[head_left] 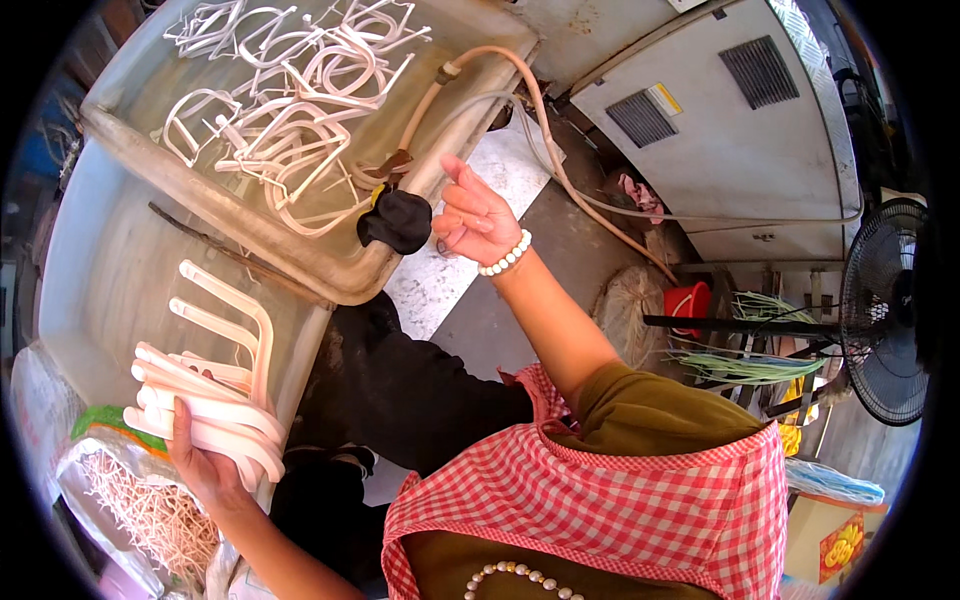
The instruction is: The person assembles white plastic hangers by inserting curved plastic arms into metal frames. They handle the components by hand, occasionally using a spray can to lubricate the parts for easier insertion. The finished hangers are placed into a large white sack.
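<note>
My left hand [207,470], at the lower left, is closed round a bundle of bent, pale pink plastic strips [225,425]. Their rounded ends point left, and two longer ones [222,285] reach up over the lower tub. My right hand [474,218], with a white bead bracelet [506,254] at the wrist, is raised by the near corner of the upper tub [350,275]. Its fingers are loosely curled, the uppermost straighter, and I see nothing in them. Just left of it a black bunched thing [396,220] sits on the tub's corner.
Several thin, pale bent pieces [300,130] lie tangled in the upper tub, beside a tan hose [535,95]. A pale blue tub [100,240] stands below it. Bottom left is a bag of thin pinkish scraps [150,510]. A metal cabinet [700,130] and black fan [885,310] stand right.
</note>
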The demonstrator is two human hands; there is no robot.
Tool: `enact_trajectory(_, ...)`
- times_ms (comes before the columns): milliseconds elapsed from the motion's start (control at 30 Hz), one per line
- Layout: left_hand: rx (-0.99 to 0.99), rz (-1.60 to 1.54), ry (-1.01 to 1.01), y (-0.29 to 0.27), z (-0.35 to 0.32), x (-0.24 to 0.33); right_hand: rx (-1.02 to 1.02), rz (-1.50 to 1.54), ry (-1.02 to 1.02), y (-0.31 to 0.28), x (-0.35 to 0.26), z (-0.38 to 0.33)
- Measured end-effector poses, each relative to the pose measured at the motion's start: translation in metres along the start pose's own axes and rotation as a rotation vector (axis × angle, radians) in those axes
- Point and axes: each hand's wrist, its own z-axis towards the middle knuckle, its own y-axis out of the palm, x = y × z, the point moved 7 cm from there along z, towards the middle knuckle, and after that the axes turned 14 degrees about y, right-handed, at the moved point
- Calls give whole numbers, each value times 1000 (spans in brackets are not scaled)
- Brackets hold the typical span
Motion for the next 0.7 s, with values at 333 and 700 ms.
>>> enact_trajectory(333, 40, 33, 23, 2, -2, 1, 5, -2, 80, 3, 0, 11)
enact_trajectory(700, 56, 32, 66, 7, -4, 9, 306, -354, 199, -17, 15, 83)
